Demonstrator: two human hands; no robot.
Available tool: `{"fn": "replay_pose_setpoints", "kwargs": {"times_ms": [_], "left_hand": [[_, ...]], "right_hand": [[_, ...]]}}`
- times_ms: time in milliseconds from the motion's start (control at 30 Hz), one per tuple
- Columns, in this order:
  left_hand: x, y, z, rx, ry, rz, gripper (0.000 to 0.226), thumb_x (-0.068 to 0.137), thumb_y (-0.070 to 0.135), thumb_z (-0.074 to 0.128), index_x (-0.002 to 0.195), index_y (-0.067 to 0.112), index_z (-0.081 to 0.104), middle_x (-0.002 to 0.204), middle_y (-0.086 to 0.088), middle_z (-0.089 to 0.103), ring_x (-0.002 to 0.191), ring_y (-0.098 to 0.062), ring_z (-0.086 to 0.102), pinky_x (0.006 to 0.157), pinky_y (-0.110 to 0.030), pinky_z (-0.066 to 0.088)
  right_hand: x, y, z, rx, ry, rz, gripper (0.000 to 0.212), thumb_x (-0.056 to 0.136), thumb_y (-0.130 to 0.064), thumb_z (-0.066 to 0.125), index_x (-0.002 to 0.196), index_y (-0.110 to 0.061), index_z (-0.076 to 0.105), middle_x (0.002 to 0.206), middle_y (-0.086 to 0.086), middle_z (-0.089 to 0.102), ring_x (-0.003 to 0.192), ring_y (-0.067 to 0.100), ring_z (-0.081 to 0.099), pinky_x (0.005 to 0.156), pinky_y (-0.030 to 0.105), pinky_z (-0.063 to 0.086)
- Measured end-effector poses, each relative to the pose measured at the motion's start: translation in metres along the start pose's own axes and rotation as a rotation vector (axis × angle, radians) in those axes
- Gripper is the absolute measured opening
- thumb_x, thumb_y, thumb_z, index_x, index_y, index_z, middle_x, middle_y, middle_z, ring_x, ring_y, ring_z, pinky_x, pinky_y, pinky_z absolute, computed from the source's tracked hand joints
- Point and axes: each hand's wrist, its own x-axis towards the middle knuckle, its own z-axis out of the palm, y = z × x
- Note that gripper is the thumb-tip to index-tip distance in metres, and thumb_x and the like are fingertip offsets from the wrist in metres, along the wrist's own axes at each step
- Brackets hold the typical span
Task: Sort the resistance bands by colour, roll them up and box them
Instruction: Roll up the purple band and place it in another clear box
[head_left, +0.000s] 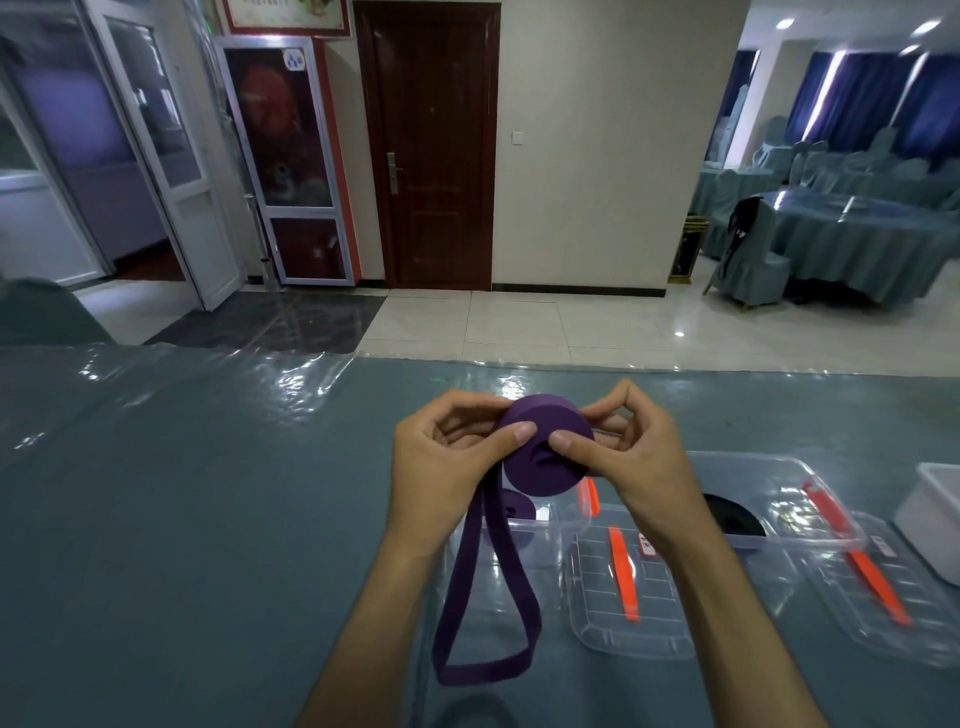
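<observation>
Left hand (441, 457): my fingers pinch the half-rolled purple fabric resistance band (545, 452).
Right hand (623, 457): my fingers pinch its other side.
Tail: hangs looped over the clear plastic box (540, 551).

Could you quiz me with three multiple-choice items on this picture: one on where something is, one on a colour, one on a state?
1. Where is the black roll?
A. In the clear box on the right
B. On the floor
C. In the left hand

2. What colour is the band being rolled?
A. Orange
B. Purple
C. Green

3. How far is that band rolled?
A. Fully rolled
B. Not started
C. Partly, with a loop hanging loose

Answers:
1 A: the black roll lies inside the clear box, behind the right wrist.
2 B: the purple band is held between the left hand and right hand.
3 C: its loose loop hangs down to the table.
</observation>
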Motion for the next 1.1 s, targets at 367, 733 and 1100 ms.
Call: {"fn": "replay_pose_setpoints", "kwargs": {"times_ms": [367,733,1100], "left_hand": [[-0.003,-0.005,-0.01,-0.023,0.002,-0.049,0.026,0.08,0.013,0.091,0.104,0.019,0.082,0.103,-0.006,0.082,0.097,-0.022,0.08,0.083,-0.022,0.061],[-0.004,-0.009,-0.017,-0.035,0.036,-0.103,0.027,0.074,0.021,0.095,0.098,0.022,0.083,0.101,-0.006,0.082,0.096,-0.024,0.08,0.08,-0.024,0.063],[0.003,-0.017,-0.024,-0.008,0.0,-0.107,0.026,0.078,0.019,0.093,0.101,0.023,0.081,0.103,-0.005,0.082,0.097,-0.023,0.08,0.082,-0.022,0.062]], "right_hand": [[-0.001,0.012,0.005,0.047,0.007,0.039,0.041,0.074,-0.015,0.087,0.097,-0.009,0.053,0.104,0.014,0.08,0.093,0.032,0.08,0.071,0.032,0.065],[-0.006,0.034,0.012,0.14,0.059,0.071,0.029,0.076,-0.018,0.09,0.087,-0.019,0.064,0.101,0.016,0.079,0.093,0.035,0.079,0.07,0.034,0.065],[0.002,0.034,0.009,0.096,0.016,0.079,0.034,0.078,-0.019,0.092,0.084,-0.02,0.059,0.102,0.017,0.079,0.093,0.039,0.078,0.068,0.036,0.065]]}}
